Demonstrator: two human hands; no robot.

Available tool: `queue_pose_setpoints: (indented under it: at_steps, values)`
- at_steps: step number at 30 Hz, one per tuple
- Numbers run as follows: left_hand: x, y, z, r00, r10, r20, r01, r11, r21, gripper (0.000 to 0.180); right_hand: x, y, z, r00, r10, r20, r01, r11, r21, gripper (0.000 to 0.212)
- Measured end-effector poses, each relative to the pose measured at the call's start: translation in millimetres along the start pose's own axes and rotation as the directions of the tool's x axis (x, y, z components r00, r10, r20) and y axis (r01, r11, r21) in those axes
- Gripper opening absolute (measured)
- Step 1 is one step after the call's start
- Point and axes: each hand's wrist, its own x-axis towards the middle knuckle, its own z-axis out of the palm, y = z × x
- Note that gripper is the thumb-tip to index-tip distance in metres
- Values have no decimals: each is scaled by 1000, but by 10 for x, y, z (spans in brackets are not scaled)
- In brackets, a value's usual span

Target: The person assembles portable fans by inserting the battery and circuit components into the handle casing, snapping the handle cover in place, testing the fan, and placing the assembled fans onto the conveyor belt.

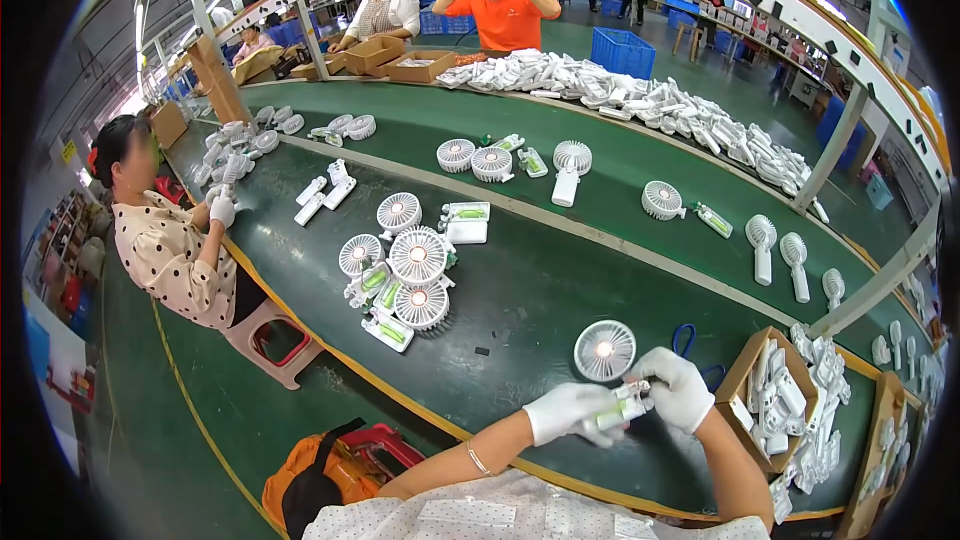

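Observation:
Both my hands wear white gloves and are together over the near right part of the table. My left hand (572,413) is closed around the handle end of a white handheld fan (605,351), whose round head points away from me. The handle is open, with a green battery (628,407) showing inside. My right hand (680,390) pinches the fan near its neck, at the top of the open handle. The fingertips partly cover that spot, so any small part between them is hidden. Just beyond my right hand lies a blue cord loop (684,340).
Left of my hands is a cluster of fans (418,256) with open handles. At my right stands a cardboard box (738,402) of white casings. More fans lie along the green conveyor (620,150). A co-worker (175,240) sits at the left; another, in orange (505,20), is across.

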Motion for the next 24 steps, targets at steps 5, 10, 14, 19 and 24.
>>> queue_pose_setpoints:
  at_steps: [5, 10, 14, 19, 24]
  values:
    - [-106, -57, 296, 926, -271, 261, 209, 947, 243, 40, -306, -38, 249, 999, -3, -42, 6, 996, 90, 39]
    - [-138, -2, 367, 984, -136, 113, 106, 965, 241, 30, -486, 19, 473, 790, 522, -322, -271, 768, 581, 28]
    - [-254, 187, 680, 897, -372, 240, 45, 615, 788, 34, -601, 361, 583, 827, 472, 305, -494, 350, 796, 57]
    - [-7, -57, 660, 869, -430, 244, -122, 291, 949, 36, -358, 267, 518, 830, 493, 260, -419, 244, 875, 44]
    - [-39, 149, 408, 992, -121, -33, 109, 704, 702, 39, -404, 9, 66, 836, 502, -221, 69, 304, 950, 53]
